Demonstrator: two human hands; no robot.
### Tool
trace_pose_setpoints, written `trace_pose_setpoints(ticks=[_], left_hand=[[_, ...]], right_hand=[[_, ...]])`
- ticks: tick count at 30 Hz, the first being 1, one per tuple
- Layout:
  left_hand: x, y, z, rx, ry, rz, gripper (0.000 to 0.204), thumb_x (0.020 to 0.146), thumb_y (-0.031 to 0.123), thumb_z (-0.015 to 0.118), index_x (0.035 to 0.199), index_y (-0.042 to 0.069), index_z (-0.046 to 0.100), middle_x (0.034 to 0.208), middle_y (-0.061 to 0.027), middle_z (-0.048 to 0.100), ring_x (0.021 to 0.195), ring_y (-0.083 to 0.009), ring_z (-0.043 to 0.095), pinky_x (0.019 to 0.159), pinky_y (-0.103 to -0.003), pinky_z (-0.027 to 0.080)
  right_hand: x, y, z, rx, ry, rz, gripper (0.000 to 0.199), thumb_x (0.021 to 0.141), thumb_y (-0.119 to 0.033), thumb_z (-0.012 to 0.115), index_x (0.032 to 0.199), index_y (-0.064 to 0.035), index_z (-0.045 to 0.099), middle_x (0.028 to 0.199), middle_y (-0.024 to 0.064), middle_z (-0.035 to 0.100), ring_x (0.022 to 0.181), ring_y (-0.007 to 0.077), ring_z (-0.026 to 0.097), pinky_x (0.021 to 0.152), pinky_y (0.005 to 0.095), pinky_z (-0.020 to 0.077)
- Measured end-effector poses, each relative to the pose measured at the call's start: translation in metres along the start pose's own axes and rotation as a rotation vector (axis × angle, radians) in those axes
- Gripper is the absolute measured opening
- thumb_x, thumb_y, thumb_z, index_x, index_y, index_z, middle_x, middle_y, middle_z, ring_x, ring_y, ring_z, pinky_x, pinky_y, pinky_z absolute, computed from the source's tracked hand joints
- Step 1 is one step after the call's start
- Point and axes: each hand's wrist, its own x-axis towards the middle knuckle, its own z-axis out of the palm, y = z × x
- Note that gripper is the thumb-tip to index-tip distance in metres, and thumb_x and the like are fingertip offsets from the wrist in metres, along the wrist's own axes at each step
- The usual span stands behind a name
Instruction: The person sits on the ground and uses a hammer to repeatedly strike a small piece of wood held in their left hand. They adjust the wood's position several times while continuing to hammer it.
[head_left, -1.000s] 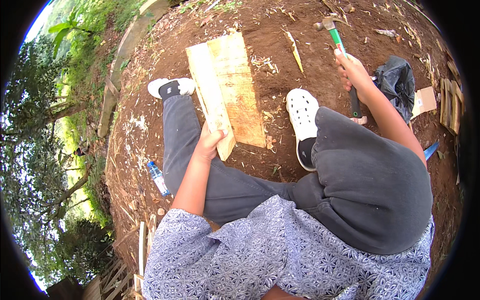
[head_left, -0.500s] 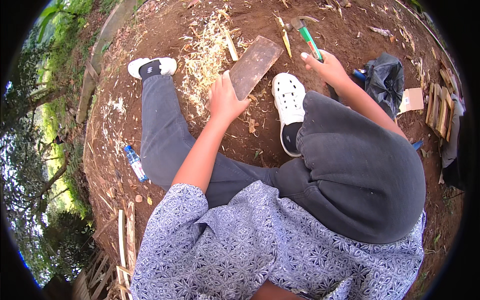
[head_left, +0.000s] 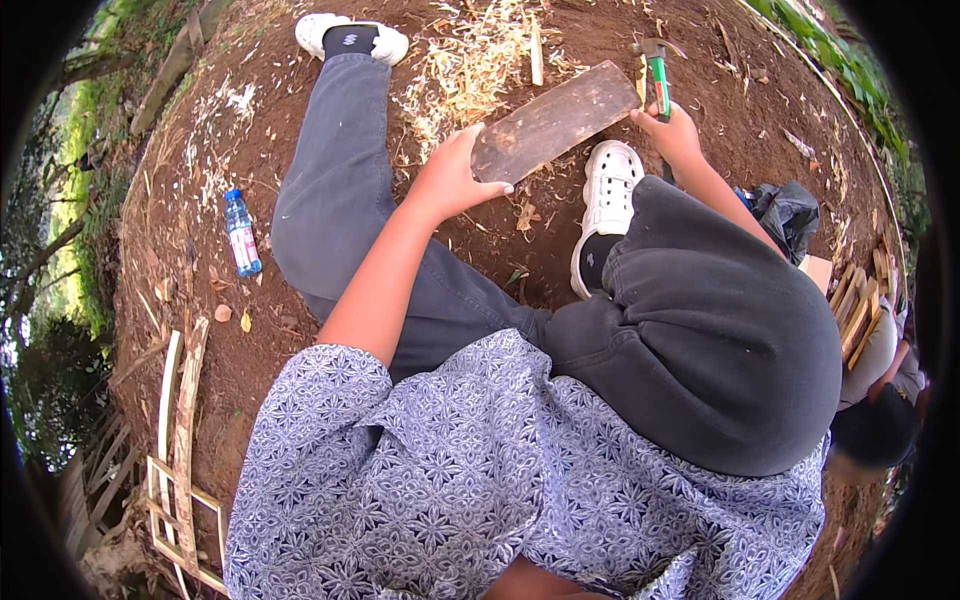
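A dark, worn wooden board [head_left: 562,120] lies slanted in front of me, its right end farther away than its left. My left hand [head_left: 450,180] is closed on its left end, thumb along the near edge and fingers at the far side. Beside the right end, my right hand [head_left: 674,138] is closed around the green handle of a claw hammer [head_left: 659,80], whose metal head points away from me. The right thumb reaches to the board's corner; whether it touches cannot be made out. Pale wood shavings [head_left: 465,70] cover the soil beyond the board.
White clogs [head_left: 612,185] are on my feet. A blue-capped bottle [head_left: 242,235] stands or lies at left, above a wooden frame [head_left: 188,510] and long strips. At right are a black plastic bag [head_left: 785,215], stacked wood pieces [head_left: 858,305] and another person [head_left: 880,405].
The board has turned flatter, its right end swinging toward my right hand. My right hand and the hammer are closer to it. The view has shifted, showing more at the left.
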Motion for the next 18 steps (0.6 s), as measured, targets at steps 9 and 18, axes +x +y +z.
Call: trace_pose_setpoints(ticks=[9, 18], left_hand=[[-0.011, -0.042, 0.021, -0.711, -0.03, -0.166, 0.059, 0.08, 0.022, 0.085, 0.132, 0.003, 0.066, 0.127, -0.0142, 0.069, 0.119, -0.0242, 0.065, 0.1, -0.036, 0.053], [-0.033, -0.017, 0.023, -0.875, -0.158, -0.552, 0.047, 0.095, 0.011, 0.071, 0.141, 0.009, 0.058, 0.122, -0.0094, 0.067, 0.113, -0.0169, 0.064, 0.093, -0.035, 0.056]], right_hand=[[-0.004, 0.004, 0.004, 0.049, -0.023, 0.062, 0.039, 0.085, -0.032, 0.087, 0.09, -0.0131, 0.054, 0.067, -0.0025, 0.055, 0.047, 0.0075, 0.048, 0.042, 0.0279, 0.0412], [-0.016, -0.006, 0.005, -0.048, -0.005, 0.087, 0.039, 0.085, -0.03, 0.087, 0.094, -0.0095, 0.055, 0.067, -0.0014, 0.055, 0.047, 0.0101, 0.051, 0.042, 0.0284, 0.0412]])
